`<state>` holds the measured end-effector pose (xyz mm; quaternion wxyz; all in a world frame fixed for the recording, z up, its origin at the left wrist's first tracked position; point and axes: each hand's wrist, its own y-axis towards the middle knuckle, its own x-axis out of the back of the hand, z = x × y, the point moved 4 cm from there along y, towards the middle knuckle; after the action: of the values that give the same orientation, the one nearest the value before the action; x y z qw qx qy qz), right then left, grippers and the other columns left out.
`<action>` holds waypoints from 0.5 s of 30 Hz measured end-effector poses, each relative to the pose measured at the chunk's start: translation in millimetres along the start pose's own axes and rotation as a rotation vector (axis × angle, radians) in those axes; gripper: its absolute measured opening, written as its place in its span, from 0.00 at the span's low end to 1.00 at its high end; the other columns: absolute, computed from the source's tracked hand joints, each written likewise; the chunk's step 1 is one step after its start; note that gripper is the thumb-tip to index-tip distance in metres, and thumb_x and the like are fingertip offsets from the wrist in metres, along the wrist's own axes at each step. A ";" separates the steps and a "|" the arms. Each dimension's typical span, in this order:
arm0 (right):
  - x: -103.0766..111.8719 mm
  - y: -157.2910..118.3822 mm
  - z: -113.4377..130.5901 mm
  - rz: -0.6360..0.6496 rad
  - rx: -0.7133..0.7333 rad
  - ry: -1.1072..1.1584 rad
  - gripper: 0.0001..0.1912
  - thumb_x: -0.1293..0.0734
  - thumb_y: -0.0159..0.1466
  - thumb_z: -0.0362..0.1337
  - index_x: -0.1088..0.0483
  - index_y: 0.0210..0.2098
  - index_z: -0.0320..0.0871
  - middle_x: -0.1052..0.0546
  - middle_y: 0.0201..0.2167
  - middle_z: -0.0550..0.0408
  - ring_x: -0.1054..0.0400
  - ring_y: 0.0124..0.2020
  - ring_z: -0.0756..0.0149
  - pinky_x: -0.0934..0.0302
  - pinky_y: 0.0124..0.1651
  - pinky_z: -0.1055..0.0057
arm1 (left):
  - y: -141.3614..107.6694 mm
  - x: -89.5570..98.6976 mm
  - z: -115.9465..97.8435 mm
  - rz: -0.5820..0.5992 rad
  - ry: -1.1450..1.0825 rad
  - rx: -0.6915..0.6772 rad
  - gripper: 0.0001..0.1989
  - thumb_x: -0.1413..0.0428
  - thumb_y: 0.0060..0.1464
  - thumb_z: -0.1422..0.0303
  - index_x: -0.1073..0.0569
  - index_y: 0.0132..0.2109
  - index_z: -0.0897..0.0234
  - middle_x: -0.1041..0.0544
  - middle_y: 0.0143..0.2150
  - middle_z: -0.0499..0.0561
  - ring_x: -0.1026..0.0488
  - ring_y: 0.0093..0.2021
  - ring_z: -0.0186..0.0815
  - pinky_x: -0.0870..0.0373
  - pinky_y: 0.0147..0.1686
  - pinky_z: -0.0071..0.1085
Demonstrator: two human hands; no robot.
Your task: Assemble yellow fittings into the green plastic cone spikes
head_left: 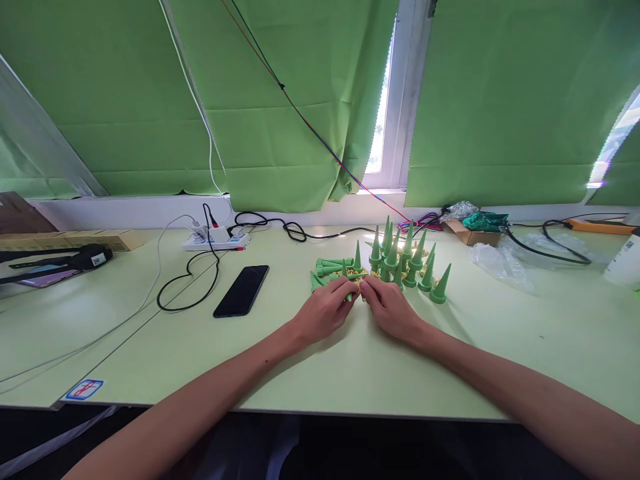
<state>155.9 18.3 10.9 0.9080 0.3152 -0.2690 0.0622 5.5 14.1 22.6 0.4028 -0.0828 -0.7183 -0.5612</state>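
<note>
My left hand (327,308) and my right hand (393,310) meet fingertip to fingertip over the pale green table (390,380). A green cone pokes out beneath the fingers of my left hand, which is closed on it. My right hand is pinched at a small yellowish piece (359,287), mostly hidden by the fingertips. Just behind and to the right, several green cones (440,285) stand upright on their round bases. More green cones (333,265) lie on their sides behind my left hand, with small yellowish pieces among them.
A black phone (241,291) lies to the left. Behind it are a power strip (217,240) and looping cables. At the back right are a cardboard box (473,232), clear plastic (500,263) and a white bottle (625,261). Yellowish boxes (115,240) sit at the far left.
</note>
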 end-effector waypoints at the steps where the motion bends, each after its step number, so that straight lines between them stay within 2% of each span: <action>1: 0.0 -0.1 -0.2 -0.001 0.003 -0.001 0.18 0.47 0.73 0.41 0.44 0.27 0.46 0.38 0.22 0.61 0.47 0.24 0.69 0.51 0.30 0.69 | -0.6 -0.3 0.3 0.000 0.002 -0.001 0.06 0.52 0.66 0.74 0.32 0.45 0.62 0.29 0.33 0.48 0.34 0.27 0.29 0.39 0.25 0.25; 15: -1.0 -0.9 -1.4 -0.009 0.037 -0.030 0.18 0.47 0.73 0.40 0.47 0.26 0.46 0.40 0.21 0.61 0.48 0.23 0.69 0.53 0.29 0.69 | -3.1 -1.5 1.5 0.011 0.016 -0.021 0.07 0.52 0.65 0.75 0.32 0.47 0.62 0.26 0.36 0.49 0.30 0.29 0.30 0.34 0.27 0.25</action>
<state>155.9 18.5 8.9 0.8981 0.3342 -0.2800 0.0584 4.0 14.9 19.2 0.4107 -0.0867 -0.7087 -0.5670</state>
